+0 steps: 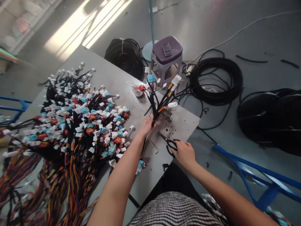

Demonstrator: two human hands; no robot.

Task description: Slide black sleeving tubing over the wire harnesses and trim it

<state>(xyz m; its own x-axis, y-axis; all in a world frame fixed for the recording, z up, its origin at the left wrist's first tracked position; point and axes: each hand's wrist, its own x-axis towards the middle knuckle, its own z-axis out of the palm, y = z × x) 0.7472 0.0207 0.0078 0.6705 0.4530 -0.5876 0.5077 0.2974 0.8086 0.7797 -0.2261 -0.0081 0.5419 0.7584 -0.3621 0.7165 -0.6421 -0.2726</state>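
My left hand point(148, 125) is closed around the stem of a wire harness point(155, 105), whose black-wrapped branches fan upward from the fist. White, blue and red connectors tip these branches, and a few orange and yellow wires show. Black-handled scissors point(171, 143) are in my right hand point(185, 153), their blades pointing up and left toward the harness, apart from it. Beneath them, a thin bent metal rod point(153, 146) lies on the grey table point(134, 125). A metal piece point(167, 115) sits behind the harness, partly covered by it.
A large heap of wire harnesses point(80, 125) covers the table's left side. A small bottle point(137, 91) stands near the far edge. Beyond are a purple-topped stool point(167, 48) with a phone point(166, 49), black tubing coils point(217, 80) and a blue metal frame point(256, 169).
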